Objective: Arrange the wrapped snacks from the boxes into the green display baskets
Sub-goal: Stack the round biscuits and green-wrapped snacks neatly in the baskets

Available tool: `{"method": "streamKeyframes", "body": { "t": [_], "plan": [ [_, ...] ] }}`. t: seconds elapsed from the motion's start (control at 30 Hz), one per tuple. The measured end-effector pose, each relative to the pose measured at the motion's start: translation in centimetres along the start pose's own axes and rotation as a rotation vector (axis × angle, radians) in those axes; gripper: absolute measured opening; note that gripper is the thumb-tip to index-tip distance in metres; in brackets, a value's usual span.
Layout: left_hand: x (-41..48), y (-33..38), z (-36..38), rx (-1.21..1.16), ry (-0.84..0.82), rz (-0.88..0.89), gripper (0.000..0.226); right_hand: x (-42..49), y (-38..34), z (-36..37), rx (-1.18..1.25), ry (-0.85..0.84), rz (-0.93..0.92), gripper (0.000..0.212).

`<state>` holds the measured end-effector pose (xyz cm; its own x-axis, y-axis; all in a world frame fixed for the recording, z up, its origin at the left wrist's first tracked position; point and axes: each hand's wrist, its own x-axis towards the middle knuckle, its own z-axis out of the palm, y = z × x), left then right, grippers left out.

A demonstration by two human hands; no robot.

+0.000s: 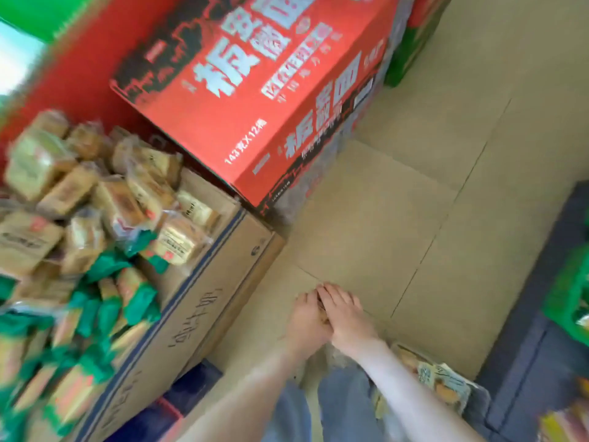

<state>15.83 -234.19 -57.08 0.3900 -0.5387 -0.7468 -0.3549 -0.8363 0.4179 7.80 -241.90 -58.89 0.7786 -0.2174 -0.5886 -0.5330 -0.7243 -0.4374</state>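
Carton: red cardboard carton [255,100], black jagged patches, white characters.
Box: brown cardboard box [197,301], dark blue edge stripe.
Far snacks: tan clear-wrapped snacks [67,186], red marks.
Near snacks: orange packets [68,392], green ends.
Floor: beige tiled floor [414,234], thin dark lines.

Wrapped snacks [95,218] heap in the box [197,307] left of the hands [331,320], carton [255,90] behind.

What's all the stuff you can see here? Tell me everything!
red carton: one, red with white writing, top middle
cardboard box: one, brown, left, holding snacks
tan snacks: many, tan, far end of box
green snacks: many, green and orange, near end of box
loose packet: one, pale, floor, bottom right
green basket: one, green, right edge
floor: one, beige tiles, middle
left grip: one hand, touching right grip
right grip: one hand, low middle
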Motion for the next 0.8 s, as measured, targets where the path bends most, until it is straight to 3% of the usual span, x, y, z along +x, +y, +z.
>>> {"method": "streamKeyframes", "body": {
  "t": [0.1, 0.2, 0.37, 0.47, 0.6, 0.8],
  "plan": [
    [-6.4, 4.9, -7.1, -0.099, 0.031, -0.012, 0.055, -4.9, -3.0, -9.4, -0.109, 0.033, -0.104, 0.067],
    [-11.4, 8.0, -14.7, -0.116, 0.101, 0.009, 0.048, -7.1, -6.3, -17.7, -0.214, 0.184, -0.284, 0.067],
    [-17.9, 7.4, -22.6, -0.187, 0.497, 0.009, 0.066, -5.7, -14.4, -26.5, -0.236, 0.330, -0.366, 0.094],
    [-21.0, 4.3, -25.9, -0.355, 0.690, -0.112, 0.067, -3.2, -20.2, -28.7, -0.242, 0.379, -0.440, 0.081],
    [-23.9, -1.9, -29.0, -0.653, 0.889, -0.301, 0.040, 0.9, -27.3, -28.1, -0.288, 0.184, -0.549, 0.069],
    [-27.2, -9.0, -32.2, -1.090, 1.101, -0.503, 0.063, 5.6, -36.3, -25.3, -0.513, 0.036, -0.809, 0.070]
  ]
}}
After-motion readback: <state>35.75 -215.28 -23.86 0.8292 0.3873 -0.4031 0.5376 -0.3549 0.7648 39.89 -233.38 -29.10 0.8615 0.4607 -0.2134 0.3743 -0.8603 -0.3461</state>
